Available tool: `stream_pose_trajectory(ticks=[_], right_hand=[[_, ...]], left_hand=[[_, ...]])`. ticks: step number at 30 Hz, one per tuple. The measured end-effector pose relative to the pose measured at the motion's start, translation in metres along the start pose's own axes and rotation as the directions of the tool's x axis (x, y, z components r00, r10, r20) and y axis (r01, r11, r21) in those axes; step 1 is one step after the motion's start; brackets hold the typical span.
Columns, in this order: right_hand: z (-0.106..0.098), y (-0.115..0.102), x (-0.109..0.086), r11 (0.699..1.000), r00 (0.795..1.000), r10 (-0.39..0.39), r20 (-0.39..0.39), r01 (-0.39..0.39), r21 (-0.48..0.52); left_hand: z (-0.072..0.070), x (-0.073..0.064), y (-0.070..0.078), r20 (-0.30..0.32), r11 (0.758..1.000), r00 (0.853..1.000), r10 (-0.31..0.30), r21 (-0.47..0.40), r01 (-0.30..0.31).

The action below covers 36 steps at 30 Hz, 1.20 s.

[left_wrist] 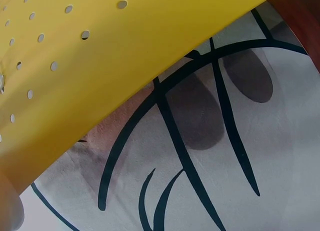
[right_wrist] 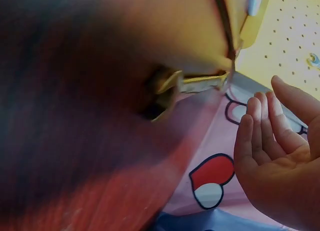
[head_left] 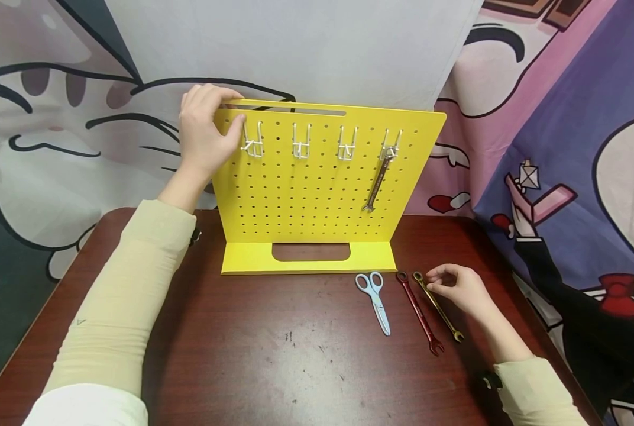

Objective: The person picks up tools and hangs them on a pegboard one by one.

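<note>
My left hand (head_left: 205, 127) holds the top left corner of a yellow pegboard (head_left: 306, 195), thumb on the front and fingers over the top edge. In the left wrist view, the board (left_wrist: 125, 56) fills the upper left. A silver wrench (head_left: 379, 180) hangs from the rightmost white hook (head_left: 391, 142). My right hand (head_left: 463, 287) hovers beside the upper end of a gold wrench (head_left: 439, 307), fingers loosely bent and holding nothing. The right wrist view shows this wrench (right_wrist: 202, 83) apart from the hand (right_wrist: 280, 161). Left of it lie a red wrench (head_left: 420, 313) and light blue scissors (head_left: 375, 302).
Three more white hooks, such as the left one (head_left: 252, 145), line the upper part of the board. The board's base stands on a dark red-brown table (head_left: 232, 343). Behind rises a cloth with cartoon prints (head_left: 130, 130); a purple patterned cloth (head_left: 556, 177) borders the right side.
</note>
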State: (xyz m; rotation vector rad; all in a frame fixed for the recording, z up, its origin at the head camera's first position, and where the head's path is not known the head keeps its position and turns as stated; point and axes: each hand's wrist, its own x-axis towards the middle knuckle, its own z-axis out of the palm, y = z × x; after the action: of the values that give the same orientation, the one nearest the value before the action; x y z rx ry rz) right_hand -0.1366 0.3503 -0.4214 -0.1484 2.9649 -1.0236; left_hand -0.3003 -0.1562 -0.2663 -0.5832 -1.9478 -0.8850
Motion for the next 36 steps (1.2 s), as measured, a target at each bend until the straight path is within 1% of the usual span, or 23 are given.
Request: stream_pose_trajectory(ticks=[3, 10, 19, 30, 36], right_hand=[[0.000, 0.005, -0.002, 1.000, 0.999, 0.017, 0.031, -0.017, -0.012], [0.002, 0.015, -0.005, 0.999, 0.996, 0.033, 0.085, -0.032, -0.012], [0.005, 0.023, -0.006, 0.998, 0.990, 0.058, 0.128, -0.057, -0.006], [0.010, 0.029, -0.005, 0.997, 0.989, 0.079, 0.126, -0.080, 0.002], [0.013, 0.030, -0.003, 0.997, 0.991, 0.080, 0.112, -0.078, -0.021]], left_hand=[[0.000, 0.000, 0.000, 0.000, 1.000, 1.000, -0.003, 0.002, 0.003], [0.002, 0.000, -0.001, -0.006, 0.999, 0.999, -0.035, -0.002, 0.035], [0.000, -0.001, 0.000, -0.001, 1.000, 1.000, 0.009, 0.009, -0.009], [0.000, 0.000, 0.000, 0.002, 1.000, 1.000, 0.000, 0.008, 0.000], [0.002, 0.000, 0.000, -0.001, 1.000, 1.000, -0.025, 0.008, 0.025]])
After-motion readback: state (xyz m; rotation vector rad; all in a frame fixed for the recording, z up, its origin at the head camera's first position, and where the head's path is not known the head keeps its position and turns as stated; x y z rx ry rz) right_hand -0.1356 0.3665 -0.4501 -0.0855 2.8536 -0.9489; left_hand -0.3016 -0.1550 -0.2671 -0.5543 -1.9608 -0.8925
